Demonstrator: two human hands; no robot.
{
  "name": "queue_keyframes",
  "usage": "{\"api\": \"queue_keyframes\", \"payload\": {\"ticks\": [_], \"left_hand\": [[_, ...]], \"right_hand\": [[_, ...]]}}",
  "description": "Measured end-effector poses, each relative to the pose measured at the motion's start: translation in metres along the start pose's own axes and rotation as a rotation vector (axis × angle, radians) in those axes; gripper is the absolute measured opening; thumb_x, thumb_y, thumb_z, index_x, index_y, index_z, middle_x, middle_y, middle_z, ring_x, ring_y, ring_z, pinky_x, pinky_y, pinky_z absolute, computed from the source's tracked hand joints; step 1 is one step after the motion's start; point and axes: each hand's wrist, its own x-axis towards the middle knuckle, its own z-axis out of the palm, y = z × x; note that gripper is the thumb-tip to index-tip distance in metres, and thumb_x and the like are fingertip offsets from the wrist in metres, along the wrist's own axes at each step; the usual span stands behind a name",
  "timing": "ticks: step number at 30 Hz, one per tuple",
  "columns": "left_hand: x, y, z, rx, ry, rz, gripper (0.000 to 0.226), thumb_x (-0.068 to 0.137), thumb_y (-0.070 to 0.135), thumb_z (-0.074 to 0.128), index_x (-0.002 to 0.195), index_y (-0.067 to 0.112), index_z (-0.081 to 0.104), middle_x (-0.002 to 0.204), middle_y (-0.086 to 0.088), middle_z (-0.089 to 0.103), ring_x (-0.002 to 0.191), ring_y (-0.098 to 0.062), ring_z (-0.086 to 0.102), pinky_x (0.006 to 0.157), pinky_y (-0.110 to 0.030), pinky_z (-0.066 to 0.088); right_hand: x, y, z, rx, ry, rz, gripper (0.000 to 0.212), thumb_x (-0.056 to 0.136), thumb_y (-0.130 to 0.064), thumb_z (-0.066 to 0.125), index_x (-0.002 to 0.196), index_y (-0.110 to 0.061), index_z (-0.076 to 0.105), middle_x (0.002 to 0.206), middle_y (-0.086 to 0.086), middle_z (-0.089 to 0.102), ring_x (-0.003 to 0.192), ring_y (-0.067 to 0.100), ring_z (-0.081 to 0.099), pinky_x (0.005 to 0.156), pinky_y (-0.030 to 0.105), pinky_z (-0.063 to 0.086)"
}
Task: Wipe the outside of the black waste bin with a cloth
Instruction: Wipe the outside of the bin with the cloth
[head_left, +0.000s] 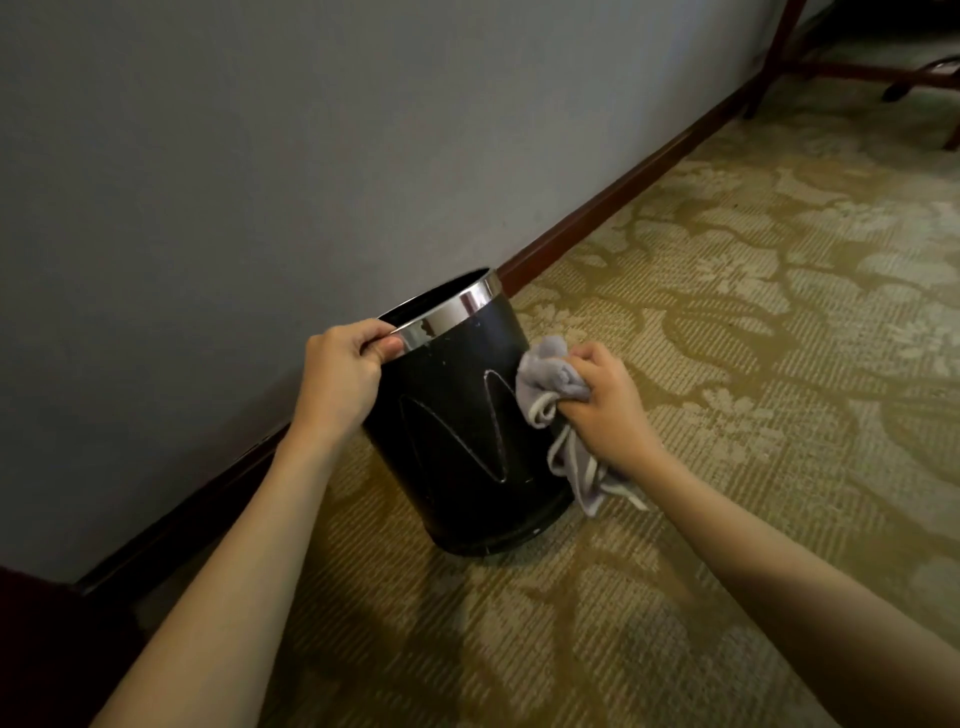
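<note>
The black waste bin (462, 431) stood near the middle of the frame on a patterned carpet (727, 322), just beside a grey wall (208, 156) with a dark skirting board (597, 228) running toward the upper right. It looked tilted, its open top leaning toward the wall and the upper left. The left hand (340, 374) gripped the shiny metal rim (452, 312) at the bin's left side, fingers curled over the edge and thumb pressed under it. The right hand (602, 405) was clenched round a bunched grey cloth (545, 379), which touched the bin's right flank about halfway up, while a loose tail of it hung down toward the carpet at the lower right of the bin. Pale specks showed on the black side facing the camera, so that face probably had not been cleaned. To wipe well, the right hand would do better to flatten the wad so more fabric met the curved wall, and to stroke from under the rim down to the base in overlapping bands. The left hand's hold on the rim should steady the bin against that pressure and turn it a little between bands, so the side toward the wall came round. The dangling tail would be best gathered in, lest it drag on the carpet. Dark furniture legs (769, 57) stood at the upper right.
</note>
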Motion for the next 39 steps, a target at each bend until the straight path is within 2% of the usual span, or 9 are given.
{"api": "queue_keyframes", "payload": {"ticks": [3, 7, 11, 15, 18, 22, 27, 30, 39], "left_hand": [[0.003, -0.004, -0.004, -0.015, 0.018, -0.019, 0.024, 0.090, 0.012, 0.059, 0.077, 0.030, 0.067, 0.076, 0.009, 0.066, 0.070, 0.011, 0.056, 0.057, -0.001, 0.036], [0.002, -0.003, -0.002, -0.009, -0.001, -0.015, 0.024, 0.090, 0.015, 0.060, 0.076, 0.032, 0.068, 0.076, 0.014, 0.066, 0.073, 0.008, 0.057, 0.060, -0.008, 0.037], [-0.001, 0.005, 0.015, -0.008, -0.002, 0.042, 0.013, 0.087, 0.014, 0.062, 0.080, 0.019, 0.071, 0.075, 0.009, 0.068, 0.075, -0.001, 0.061, 0.064, -0.013, 0.041], [-0.002, 0.013, 0.026, 0.010, -0.005, 0.088, 0.022, 0.086, 0.014, 0.063, 0.073, 0.031, 0.065, 0.067, 0.016, 0.063, 0.072, -0.004, 0.059, 0.066, -0.021, 0.040], [-0.002, 0.014, 0.026, 0.024, 0.002, 0.089, 0.023, 0.087, 0.014, 0.063, 0.071, 0.031, 0.063, 0.066, 0.017, 0.062, 0.071, -0.005, 0.059, 0.065, -0.023, 0.040], [-0.002, 0.010, 0.018, 0.005, -0.014, 0.036, 0.013, 0.089, 0.015, 0.061, 0.083, 0.016, 0.072, 0.074, 0.006, 0.067, 0.077, -0.011, 0.062, 0.069, -0.027, 0.047], [-0.002, 0.005, 0.009, -0.013, -0.023, -0.009, 0.014, 0.091, 0.018, 0.059, 0.089, 0.018, 0.073, 0.080, 0.007, 0.068, 0.079, -0.005, 0.061, 0.071, -0.025, 0.049], [-0.004, 0.005, 0.014, -0.019, -0.016, 0.000, 0.013, 0.089, 0.017, 0.061, 0.083, 0.021, 0.072, 0.076, 0.010, 0.067, 0.078, -0.004, 0.061, 0.067, -0.022, 0.045], [-0.009, 0.022, 0.036, 0.049, -0.001, 0.093, 0.016, 0.085, 0.017, 0.062, 0.076, 0.027, 0.068, 0.068, 0.010, 0.065, 0.073, -0.013, 0.061, 0.066, -0.028, 0.041]], "right_hand": [[-0.035, 0.034, -0.004, -0.171, -0.165, 0.042, 0.017, 0.080, -0.009, 0.066, 0.097, -0.013, 0.068, 0.102, 0.000, 0.049, 0.096, 0.030, 0.049, 0.084, 0.044, 0.042], [-0.053, 0.049, -0.013, -0.252, -0.332, 0.068, 0.021, 0.083, -0.013, 0.065, 0.103, -0.017, 0.069, 0.102, -0.003, 0.047, 0.097, 0.027, 0.047, 0.084, 0.040, 0.041], [-0.027, 0.018, -0.014, -0.198, -0.132, -0.012, 0.028, 0.082, -0.008, 0.064, 0.107, -0.020, 0.068, 0.105, 0.002, 0.050, 0.095, 0.026, 0.045, 0.080, 0.036, 0.038], [0.012, -0.021, -0.019, 0.028, 0.091, -0.077, 0.034, 0.080, -0.002, 0.063, 0.109, -0.019, 0.068, 0.104, -0.004, 0.049, 0.097, 0.025, 0.048, 0.081, 0.033, 0.039], [0.015, -0.034, -0.009, 0.009, 0.215, -0.080, 0.030, 0.076, -0.003, 0.064, 0.103, -0.016, 0.065, 0.105, -0.001, 0.053, 0.094, 0.025, 0.049, 0.080, 0.035, 0.042], [-0.017, -0.018, 0.006, -0.080, 0.191, -0.077, 0.023, 0.076, -0.002, 0.068, 0.099, -0.007, 0.065, 0.106, 0.010, 0.056, 0.092, 0.028, 0.049, 0.079, 0.040, 0.044], [-0.067, 0.023, 0.002, -0.206, -0.049, -0.049, 0.016, 0.075, -0.001, 0.068, 0.090, -0.003, 0.062, 0.099, 0.012, 0.052, 0.089, 0.027, 0.048, 0.074, 0.049, 0.046], [-0.075, 0.032, -0.006, -0.242, -0.126, 0.011, 0.016, 0.078, -0.005, 0.068, 0.093, -0.005, 0.062, 0.100, 0.009, 0.050, 0.091, 0.025, 0.049, 0.077, 0.046, 0.047], [0.004, -0.028, -0.008, -0.063, 0.264, -0.159, 0.026, 0.077, -0.007, 0.068, 0.102, -0.012, 0.066, 0.106, 0.008, 0.053, 0.093, 0.025, 0.049, 0.079, 0.034, 0.042]]}}
